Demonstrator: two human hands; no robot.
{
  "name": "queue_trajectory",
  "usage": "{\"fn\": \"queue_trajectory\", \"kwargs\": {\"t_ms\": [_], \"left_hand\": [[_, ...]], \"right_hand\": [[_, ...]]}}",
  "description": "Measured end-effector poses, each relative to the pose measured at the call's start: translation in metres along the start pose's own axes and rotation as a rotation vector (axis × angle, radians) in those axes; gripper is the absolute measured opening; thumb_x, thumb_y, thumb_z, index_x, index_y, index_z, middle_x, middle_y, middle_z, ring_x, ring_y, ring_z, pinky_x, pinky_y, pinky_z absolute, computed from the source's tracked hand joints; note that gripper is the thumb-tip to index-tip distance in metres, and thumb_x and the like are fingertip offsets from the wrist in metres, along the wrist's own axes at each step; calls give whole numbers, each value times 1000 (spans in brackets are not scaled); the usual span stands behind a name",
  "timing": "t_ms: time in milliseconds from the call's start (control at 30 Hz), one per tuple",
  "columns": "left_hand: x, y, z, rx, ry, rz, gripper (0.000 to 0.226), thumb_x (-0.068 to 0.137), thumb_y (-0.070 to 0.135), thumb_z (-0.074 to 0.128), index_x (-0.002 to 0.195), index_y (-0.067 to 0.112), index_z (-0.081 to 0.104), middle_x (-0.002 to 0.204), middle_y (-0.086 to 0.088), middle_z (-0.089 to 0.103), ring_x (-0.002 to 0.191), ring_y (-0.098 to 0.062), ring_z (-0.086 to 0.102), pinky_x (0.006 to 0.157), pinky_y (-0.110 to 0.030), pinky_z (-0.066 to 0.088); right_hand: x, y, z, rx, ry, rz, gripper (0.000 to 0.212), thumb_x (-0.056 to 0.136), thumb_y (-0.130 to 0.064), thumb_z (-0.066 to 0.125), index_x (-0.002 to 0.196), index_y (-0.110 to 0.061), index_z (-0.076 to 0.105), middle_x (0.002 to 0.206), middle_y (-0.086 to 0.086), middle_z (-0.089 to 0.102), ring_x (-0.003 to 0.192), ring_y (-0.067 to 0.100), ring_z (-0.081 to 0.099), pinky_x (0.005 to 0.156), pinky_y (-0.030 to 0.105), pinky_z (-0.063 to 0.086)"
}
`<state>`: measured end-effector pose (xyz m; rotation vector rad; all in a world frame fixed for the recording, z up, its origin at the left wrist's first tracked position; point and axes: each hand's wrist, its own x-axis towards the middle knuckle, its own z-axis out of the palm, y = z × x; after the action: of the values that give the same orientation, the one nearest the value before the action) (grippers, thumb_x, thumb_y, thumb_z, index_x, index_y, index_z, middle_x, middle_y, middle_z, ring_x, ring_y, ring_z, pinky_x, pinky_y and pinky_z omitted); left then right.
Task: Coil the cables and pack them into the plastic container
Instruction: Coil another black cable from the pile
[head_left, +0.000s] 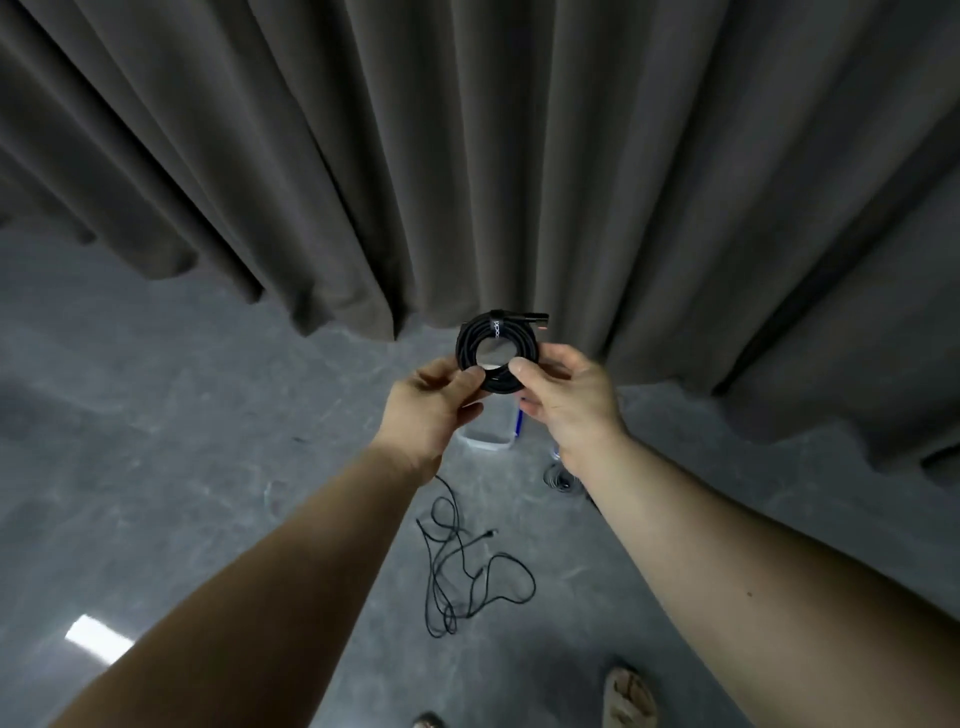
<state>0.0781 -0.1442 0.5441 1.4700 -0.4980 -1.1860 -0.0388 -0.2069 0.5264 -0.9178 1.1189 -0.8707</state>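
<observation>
A: Head view: which step is this?

B: One cable looks finished. The black coiled cable (496, 356), bound by a strap at its far edge, is held up in front of the curtain (467, 156). The left hand (434, 402) and the right hand (563, 397) each pinch its near rim, fingers closed on it.

A: And next?

B: I'd judge it must go down into the clear plastic container (488, 434), which sits on the floor (156, 415) just below the hands, partly hidden by them.

A: Counts?

B: One coil in hand, one loose black cable (467, 566) sprawled on the near floor, and one small grey bundle (561, 478) right of the container, perhaps another cable. One container.
</observation>
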Motion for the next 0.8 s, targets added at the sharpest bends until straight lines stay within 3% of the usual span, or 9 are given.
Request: {"fn": "queue_trajectory", "kwargs": {"t_ms": [133, 333, 500, 633, 800], "left_hand": [[51, -79, 26, -25, 95, -21, 15, 91, 2, 62, 85, 15, 59, 88, -4, 62, 83, -15, 66, 76, -26, 55], [119, -219, 36, -9, 52, -109, 15, 88, 4, 66, 82, 14, 57, 83, -2, 69, 77, -12, 69, 72, -24, 56], [179, -339, 47, -15, -23, -153, 9, 90, 7, 65, 94, 11, 59, 94, -6, 71, 86, -13, 70, 76, -26, 54], [227, -426, 61, -4, -32, -132, 11, 90, 4, 65, 85, 13, 60, 82, -4, 67, 74, -12, 66, 62, -18, 54], [271, -527, 81, 22, -34, -123, 17, 89, 2, 66, 78, 14, 61, 70, -2, 63, 65, -12, 57, 57, -17, 48]], "right_hand": [[53, 65, -45, -11, 10, 40, 20, 83, -7, 71, 88, -23, 60, 81, -5, 66, 72, 11, 65, 70, 25, 56], [111, 190, -106, -71, 78, 68, 15, 84, -3, 70, 80, -15, 61, 71, 1, 64, 51, 4, 61, 57, 20, 53], [166, 295, -162, -69, 48, 106, 13, 87, -3, 66, 85, -15, 61, 78, 2, 64, 68, 14, 62, 71, 25, 55], [211, 376, -204, -80, 28, 95, 13, 89, -2, 62, 89, -15, 64, 88, 8, 67, 78, 21, 64, 81, 31, 55], [252, 466, -248, -185, 150, 31, 16, 89, -1, 61, 88, -17, 60, 77, -1, 64, 59, 6, 61, 61, 17, 52]]}}
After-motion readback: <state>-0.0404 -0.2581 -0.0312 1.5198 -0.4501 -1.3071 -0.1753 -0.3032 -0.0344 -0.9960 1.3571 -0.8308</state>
